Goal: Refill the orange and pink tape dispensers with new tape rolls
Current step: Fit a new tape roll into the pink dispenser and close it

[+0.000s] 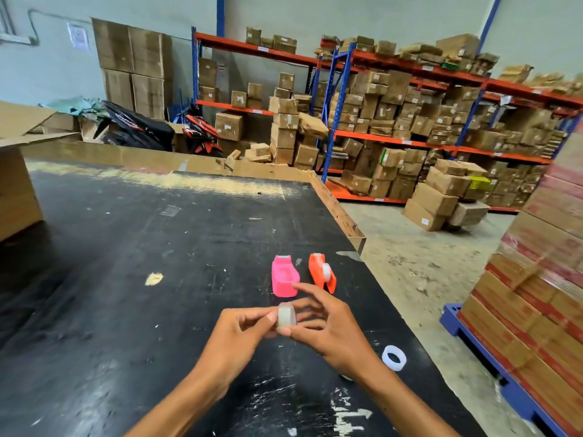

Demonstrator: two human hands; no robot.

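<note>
A clear tape roll is held upright between my two hands, just above the black table. My left hand pinches its left face and my right hand grips its right side. Just beyond my fingers lies the pink dispenser, its hollow empty. To its right stands the orange dispenser with a tape roll seated in it. A white empty core ring lies on the table right of my right wrist.
The table's right edge runs close by the dispensers. A cardboard box sits at the far left of the table. A stack of boxes on a blue pallet stands to the right. Shelves of cartons fill the background.
</note>
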